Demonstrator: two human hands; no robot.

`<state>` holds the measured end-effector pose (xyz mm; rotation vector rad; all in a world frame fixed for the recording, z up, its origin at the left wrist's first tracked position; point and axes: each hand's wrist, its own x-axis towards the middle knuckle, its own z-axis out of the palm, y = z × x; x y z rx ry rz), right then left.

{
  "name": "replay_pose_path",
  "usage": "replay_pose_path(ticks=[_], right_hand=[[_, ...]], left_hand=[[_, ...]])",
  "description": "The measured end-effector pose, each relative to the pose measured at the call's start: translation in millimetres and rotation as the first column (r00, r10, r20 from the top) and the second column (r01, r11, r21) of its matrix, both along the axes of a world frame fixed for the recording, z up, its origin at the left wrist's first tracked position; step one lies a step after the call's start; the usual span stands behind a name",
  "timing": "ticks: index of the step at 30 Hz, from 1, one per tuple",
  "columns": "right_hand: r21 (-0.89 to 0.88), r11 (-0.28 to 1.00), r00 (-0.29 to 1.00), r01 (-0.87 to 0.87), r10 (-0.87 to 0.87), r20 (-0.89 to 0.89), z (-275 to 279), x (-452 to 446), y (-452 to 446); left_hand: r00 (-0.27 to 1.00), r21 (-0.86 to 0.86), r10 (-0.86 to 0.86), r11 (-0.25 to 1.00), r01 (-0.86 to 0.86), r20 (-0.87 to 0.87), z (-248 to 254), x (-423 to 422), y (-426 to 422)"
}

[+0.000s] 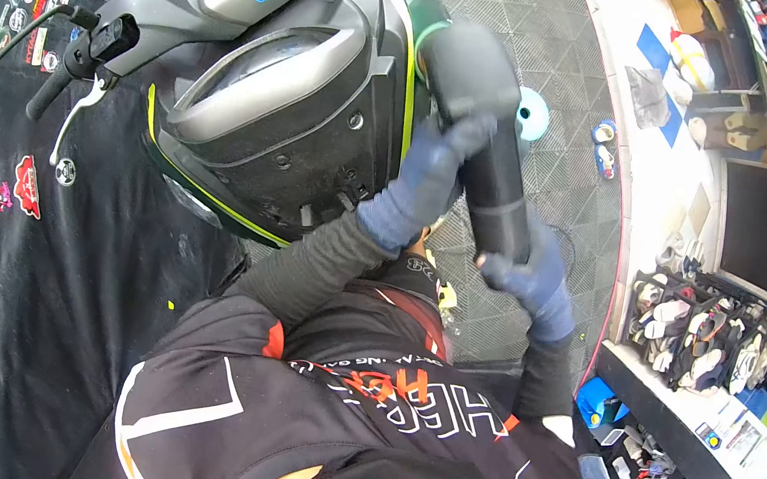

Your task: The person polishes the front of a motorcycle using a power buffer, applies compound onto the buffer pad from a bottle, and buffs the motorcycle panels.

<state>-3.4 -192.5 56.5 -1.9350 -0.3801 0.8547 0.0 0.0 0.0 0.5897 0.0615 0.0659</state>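
Observation:
A black power polisher point(495, 192) runs across the space between my gloved hands. Its rounded head point(478, 68), blurred by motion, is at the side of a grey and black scooter point(316, 96) with yellow-green trim; the head hides the exact contact. My left hand point(426, 181), in a blue glove, is closed around the polisher just below its head. Farther back, my right hand point(537, 280), also gloved in blue, grips the rear end of its body. Some fingers of both hands are smeared by movement.
The scooter's handlebar grip point(53, 93) and brake lever point(78, 123) stick out on the left. A sticker-covered black sheet point(66, 257) lies beyond. Grey tiles point(569, 98) cover the floor, with a light-blue round object point(531, 115). Shelves of items point(702, 339) stand right.

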Motion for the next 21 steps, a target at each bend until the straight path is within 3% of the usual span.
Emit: replay_pose_path(ticks=[2,3,5,9,12,16,18,21], right_hand=[[-0.044,0.999,0.996,0.013,-0.009,0.088,-15.8,-27.5,-15.7],[0.004,1.0,1.0,0.02,-0.02,0.021,-44.0,-49.6,-4.5],[0.081,0.994,0.997,0.069,-0.071,0.022,-72.5,-71.4,-20.6],[0.157,0.986,0.997,0.059,-0.067,0.041,-82.6,-75.5,-18.3],[0.043,0.999,0.998,0.017,-0.019,0.061,-44.2,-42.8,-4.8],[0.06,0.998,0.992,-0.009,0.001,0.129,-9.1,4.2,17.7],[0.057,0.997,0.994,0.048,-0.042,-0.102,18.2,20.0,32.9],[0.076,0.995,0.986,0.066,-0.053,-0.16,29.2,23.8,42.2]], left_hand=[[1.0,0.096,-0.021,0.995,0.021,-0.003,-14.0,-29.2,-14.8],[0.997,0.193,-0.041,0.98,0.053,-0.065,-21.8,-51.5,0.7],[1.0,0.184,0.014,0.983,-0.014,0.0,-25.6,-67.7,-10.9],[0.998,0.172,0.026,0.985,-0.018,-0.049,-31.5,-73.6,-11.8],[0.999,0.131,0.034,0.991,-0.035,0.008,-18.3,-47.2,-1.3],[0.996,0.102,0.087,0.991,-0.085,-0.014,12.0,3.0,16.5],[0.995,0.084,0.095,0.992,-0.097,0.025,15.9,20.4,25.9],[0.993,0.073,0.118,0.991,-0.117,-0.014,11.3,25.6,24.9]])
